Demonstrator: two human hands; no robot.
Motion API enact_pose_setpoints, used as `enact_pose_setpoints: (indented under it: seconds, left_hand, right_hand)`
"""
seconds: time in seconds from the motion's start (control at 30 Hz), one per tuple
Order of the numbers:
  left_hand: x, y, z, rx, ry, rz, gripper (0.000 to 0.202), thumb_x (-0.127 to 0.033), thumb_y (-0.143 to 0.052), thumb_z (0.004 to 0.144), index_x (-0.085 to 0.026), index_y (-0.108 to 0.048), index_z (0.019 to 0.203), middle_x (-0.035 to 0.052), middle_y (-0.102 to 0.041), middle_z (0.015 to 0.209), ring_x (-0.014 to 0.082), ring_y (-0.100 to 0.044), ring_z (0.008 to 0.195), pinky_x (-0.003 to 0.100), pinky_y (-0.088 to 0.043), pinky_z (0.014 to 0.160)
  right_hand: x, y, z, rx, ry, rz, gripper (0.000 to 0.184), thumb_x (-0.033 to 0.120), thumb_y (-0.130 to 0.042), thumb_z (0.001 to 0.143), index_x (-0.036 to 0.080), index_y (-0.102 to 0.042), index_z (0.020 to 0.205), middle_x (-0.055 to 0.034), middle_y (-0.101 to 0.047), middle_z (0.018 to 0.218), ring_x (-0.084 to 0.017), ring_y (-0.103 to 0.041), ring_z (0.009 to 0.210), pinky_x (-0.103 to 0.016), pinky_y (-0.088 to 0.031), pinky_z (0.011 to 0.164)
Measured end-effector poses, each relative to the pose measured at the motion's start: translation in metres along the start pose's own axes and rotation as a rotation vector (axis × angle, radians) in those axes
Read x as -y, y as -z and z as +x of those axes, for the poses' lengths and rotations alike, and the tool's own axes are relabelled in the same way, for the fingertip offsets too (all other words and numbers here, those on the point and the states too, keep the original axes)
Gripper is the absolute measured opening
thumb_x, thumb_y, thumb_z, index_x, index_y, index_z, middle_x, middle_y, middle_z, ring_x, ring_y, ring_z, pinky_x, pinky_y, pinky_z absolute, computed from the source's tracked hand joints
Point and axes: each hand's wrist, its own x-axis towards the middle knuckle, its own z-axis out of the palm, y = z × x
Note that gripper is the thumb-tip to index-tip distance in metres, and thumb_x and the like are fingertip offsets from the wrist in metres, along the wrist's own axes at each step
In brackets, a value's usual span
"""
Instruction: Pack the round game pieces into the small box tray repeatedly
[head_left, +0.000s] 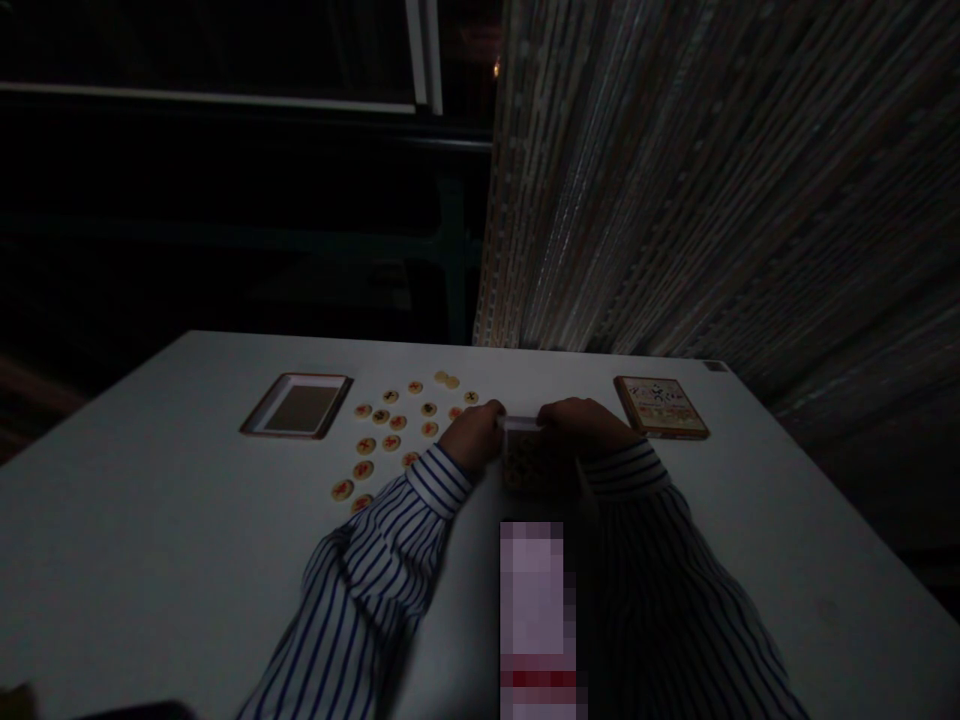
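Striped cloth sleeves were seen nearest. Over the smooth white table, a shallow, straight-sided box was gripped by left hand and right hand, its pale rim farthest away; its long axis, partly covered, could not be told. Leftward, round discs were scattered.

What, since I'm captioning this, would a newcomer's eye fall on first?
Likely the pale pixelated patch with its red band, at bottom centre. Just above it, the left hand and right hand, in striped sleeves, hold a box between them. Mostly to their left, round pieces, many marked in red, lie scattered on the white table.
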Motion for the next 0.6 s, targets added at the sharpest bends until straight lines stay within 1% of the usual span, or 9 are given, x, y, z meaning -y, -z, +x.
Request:
enact_pose_setpoints:
  seconds: [0.1, 0.23, 0.4, 0.6]
  left_hand:
    - [0.001, 0.002, 0.0, -0.002, 0.013, 0.0, 0.03, -0.015, -0.045, 0.075, -0.017, -0.052, 0.104, 0.0081, -0.065, 0.092, 0.0175, -0.059, 0.088, 0.026, -0.044, 0.075]
    - [0.005, 0.006, 0.0, -0.038, 0.009, 0.003, 0.03, -0.016, -0.048, 0.074, -0.017, -0.053, 0.104, 0.0083, -0.064, 0.094, 0.0181, -0.058, 0.089, 0.027, -0.043, 0.077]
    - [0.013, 0.016, -0.001, -0.074, 0.023, -0.006, 0.029, -0.019, -0.049, 0.073, -0.017, -0.055, 0.101, 0.0074, -0.065, 0.093, 0.0181, -0.059, 0.087, 0.027, -0.043, 0.076]
    - [0.028, 0.03, 0.0, -0.11, 0.078, -0.05, 0.027, -0.026, -0.051, 0.073, -0.018, -0.056, 0.098, 0.0064, -0.065, 0.089, 0.0173, -0.06, 0.081, 0.025, -0.044, 0.071]
  right_hand:
    - [0.0, -0.001, 0.0, -0.012, 0.001, -0.012, 0.03, 0.03, -0.045, 0.077, 0.02, -0.059, 0.102, -0.01, -0.063, 0.097, -0.021, -0.057, 0.089, -0.029, -0.039, 0.071]
    - [0.0, -0.002, 0.001, -0.058, 0.012, -0.028, 0.029, 0.03, -0.043, 0.078, 0.02, -0.058, 0.101, -0.0092, -0.064, 0.096, -0.021, -0.057, 0.089, -0.03, -0.039, 0.071]
    - [0.002, -0.001, 0.003, -0.143, 0.011, -0.038, 0.03, 0.032, -0.04, 0.08, 0.02, -0.056, 0.104, -0.008, -0.063, 0.098, -0.021, -0.055, 0.091, -0.03, -0.038, 0.073]
    - [0.007, 0.0, 0.003, -0.236, 0.052, -0.03, 0.03, 0.033, -0.04, 0.081, 0.02, -0.055, 0.103, -0.0073, -0.062, 0.099, -0.02, -0.054, 0.092, -0.031, -0.036, 0.074]
